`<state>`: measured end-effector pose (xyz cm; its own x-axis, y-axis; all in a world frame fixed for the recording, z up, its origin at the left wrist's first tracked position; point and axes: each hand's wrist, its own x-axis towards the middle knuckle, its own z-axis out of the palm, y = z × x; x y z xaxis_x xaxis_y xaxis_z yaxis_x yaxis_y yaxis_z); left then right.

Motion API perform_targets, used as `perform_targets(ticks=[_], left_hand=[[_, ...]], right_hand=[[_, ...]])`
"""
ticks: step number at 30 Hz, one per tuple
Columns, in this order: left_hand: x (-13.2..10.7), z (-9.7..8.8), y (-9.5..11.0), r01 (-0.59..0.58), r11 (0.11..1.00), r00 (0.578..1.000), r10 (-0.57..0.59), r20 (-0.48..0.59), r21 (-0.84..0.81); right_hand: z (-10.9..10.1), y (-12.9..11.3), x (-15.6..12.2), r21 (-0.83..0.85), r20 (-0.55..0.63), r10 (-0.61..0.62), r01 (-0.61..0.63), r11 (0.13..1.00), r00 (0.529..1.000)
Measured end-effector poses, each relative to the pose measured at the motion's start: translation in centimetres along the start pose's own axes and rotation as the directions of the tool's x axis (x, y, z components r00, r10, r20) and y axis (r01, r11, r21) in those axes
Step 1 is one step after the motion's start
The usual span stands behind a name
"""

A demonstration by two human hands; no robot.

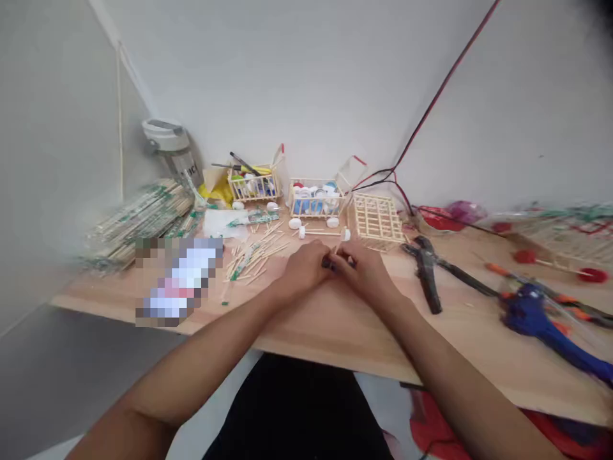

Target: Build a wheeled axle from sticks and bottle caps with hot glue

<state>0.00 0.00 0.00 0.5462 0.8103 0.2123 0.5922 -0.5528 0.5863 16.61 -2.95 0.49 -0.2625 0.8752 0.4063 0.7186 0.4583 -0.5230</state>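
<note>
Just left of the lattice (378,216), on its near side, the left hand (310,263) and right hand (364,267) meet over the surface (325,329), each grip narrow on a small dark piece (327,262), mostly hidden. Good handling here means steady wrists and a light, even pinch.

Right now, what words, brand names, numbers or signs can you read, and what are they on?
Nothing can be read for certain.
Container with the white lid: dark letters, perhaps ending in "CI", too blurred to be sure.
Wrapped stick bundles: green marks on the wrapping, too blurred to read.
Pixelated bright patch: no readable text.
</note>
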Motion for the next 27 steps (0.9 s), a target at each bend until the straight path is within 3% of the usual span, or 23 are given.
perform_targets(ticks=[12, 21, 27], left_hand=[[0.35, -0.08, 0.16, 0.041, 0.999, 0.999, -0.041, 0.023, -0.001], [-0.04, -0.14, 0.05, -0.012, 1.000, 1.000, 0.011, -0.029, -0.014], [-0.11, -0.04, -0.29, -0.046, 0.999, 0.997, 0.046, -0.055, 0.004]], right_hand=[[0.16, -0.19, 0.23, 0.023, 0.002, 0.087, -0.087, 0.996, 0.996], [0.27, -0.24, -0.42, -0.095, -0.061, -0.035, 0.029, 0.995, 0.998], [0.38, -0.01, -0.29, -0.079, -0.074, 0.005, -0.011, 0.997, 0.997]])
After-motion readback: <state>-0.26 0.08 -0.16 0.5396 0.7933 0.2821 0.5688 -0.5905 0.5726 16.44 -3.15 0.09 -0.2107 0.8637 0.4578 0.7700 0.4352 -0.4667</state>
